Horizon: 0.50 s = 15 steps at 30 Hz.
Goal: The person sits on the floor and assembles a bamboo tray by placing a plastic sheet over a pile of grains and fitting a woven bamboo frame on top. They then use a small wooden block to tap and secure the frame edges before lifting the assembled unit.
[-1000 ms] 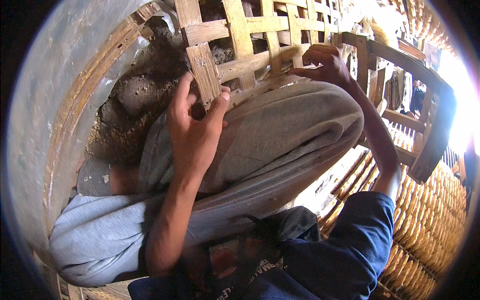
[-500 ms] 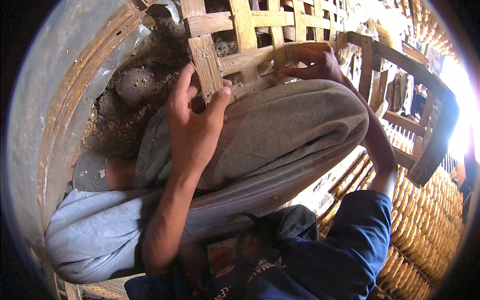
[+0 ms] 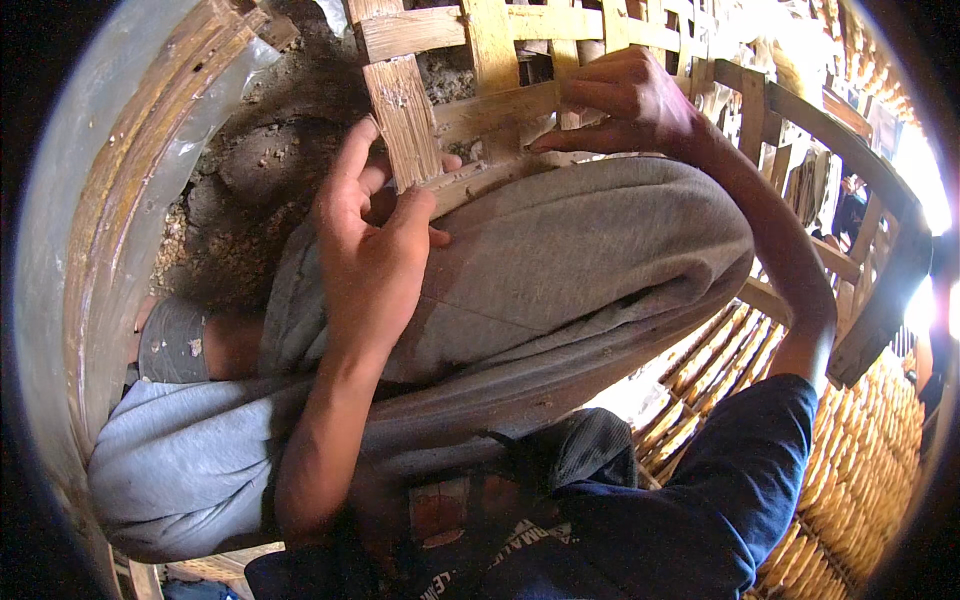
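A woven bamboo lattice panel (image 3: 490,55) with wide pale slats leans over my bent knee at the top of the view. My left hand (image 3: 372,260) is closed round its near left corner, thumb on the near side and fingers reaching behind an upright slat (image 3: 403,120). My right hand (image 3: 630,105) is at the lattice's lower edge, further right. Its thumb stretches toward the bottom slat (image 3: 500,178), apart from the curled fingers, and nothing shows between them. The fingertips lie against or just before the weave; contact is hard to make out.
My grey-trousered leg (image 3: 560,240) lies beneath the panel. A curved wooden rim (image 3: 120,180) with plastic sheeting runs along the left, beside dark crumbly ground (image 3: 260,160). At right stand a wooden frame (image 3: 840,115) and rows of slatted bamboo (image 3: 860,470). Strong light glares at upper right.
My right hand has lifted and its thumb and fingers have spread apart. My left hand, still on the corner, has shifted slightly left and down in the view with the panel.
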Available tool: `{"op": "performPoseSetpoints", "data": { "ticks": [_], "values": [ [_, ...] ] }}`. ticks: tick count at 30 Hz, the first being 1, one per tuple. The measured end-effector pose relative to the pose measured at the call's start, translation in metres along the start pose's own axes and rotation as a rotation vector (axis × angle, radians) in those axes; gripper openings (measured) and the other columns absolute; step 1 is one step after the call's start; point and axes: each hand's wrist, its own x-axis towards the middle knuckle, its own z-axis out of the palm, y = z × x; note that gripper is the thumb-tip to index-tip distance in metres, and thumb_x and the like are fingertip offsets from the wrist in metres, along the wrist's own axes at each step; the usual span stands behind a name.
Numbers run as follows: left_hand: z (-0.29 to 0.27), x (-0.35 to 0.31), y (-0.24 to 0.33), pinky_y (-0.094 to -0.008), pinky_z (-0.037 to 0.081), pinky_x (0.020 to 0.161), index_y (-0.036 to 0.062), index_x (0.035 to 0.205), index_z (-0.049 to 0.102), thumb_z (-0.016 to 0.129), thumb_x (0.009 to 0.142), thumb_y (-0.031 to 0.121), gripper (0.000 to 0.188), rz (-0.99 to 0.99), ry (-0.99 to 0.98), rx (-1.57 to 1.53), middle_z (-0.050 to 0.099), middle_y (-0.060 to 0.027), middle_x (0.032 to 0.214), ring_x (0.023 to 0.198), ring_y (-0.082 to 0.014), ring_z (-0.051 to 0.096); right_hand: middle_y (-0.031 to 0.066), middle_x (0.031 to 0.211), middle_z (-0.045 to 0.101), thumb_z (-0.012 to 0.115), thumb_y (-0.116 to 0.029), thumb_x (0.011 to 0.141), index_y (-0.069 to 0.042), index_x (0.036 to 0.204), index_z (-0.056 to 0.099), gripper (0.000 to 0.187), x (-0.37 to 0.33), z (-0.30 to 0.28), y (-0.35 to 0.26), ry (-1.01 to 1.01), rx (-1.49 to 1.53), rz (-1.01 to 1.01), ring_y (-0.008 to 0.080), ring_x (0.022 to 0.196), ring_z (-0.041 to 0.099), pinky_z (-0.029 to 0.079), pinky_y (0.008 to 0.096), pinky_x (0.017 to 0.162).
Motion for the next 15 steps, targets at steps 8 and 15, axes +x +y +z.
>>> {"op": "performPoseSetpoints", "data": {
  "ticks": [8,15],
  "values": [
    [0.001,0.000,-0.001,-0.0223,0.057,0.057,0.0003,0.145,0.043,0.057,0.089,0.000,0.058,-0.014,0.022,-0.027,0.070,-0.0139,0.114,0.087,-0.0115,0.068,0.0031,0.064,0.055,0.084,-0.030,0.081,-0.006,0.076,0.065,0.031,0.011,0.000,0.005,-0.088,-0.016,-0.185,0.0180,0.051,0.055,0.046,0.0332,0.046],
    [0.003,-0.003,0.001,-0.0229,0.057,0.058,-0.0011,0.145,0.041,0.057,0.088,0.000,0.059,-0.023,0.056,-0.009,0.068,-0.0155,0.116,0.086,-0.0117,0.067,0.0026,0.064,0.055,0.082,-0.021,0.077,-0.005,0.076,0.063,0.025,0.009,0.001,0.009,-0.080,-0.124,-0.236,0.0187,0.053,0.057,0.047,0.0317,0.046]
  ]
}}
